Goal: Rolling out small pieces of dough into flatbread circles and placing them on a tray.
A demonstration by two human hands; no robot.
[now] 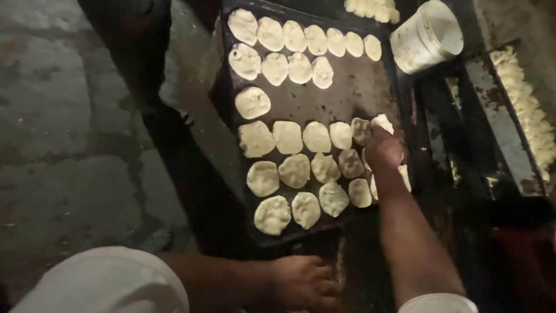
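1. We see the dark baking tray [370,87] overhanging its stand; our left hand [301,283], fingers curled at its near edge, may tip it.
2. Our right hand [383,148] pinches a pale dough round [382,122] at the tray's right side; crowding could fuse it with neighbouring dough discs [317,137].
3. The white tub [427,36] leans nearby.

Right hand [383,149] on dough pieces [370,128], dark tray [359,87], left hand [301,283] at its edge
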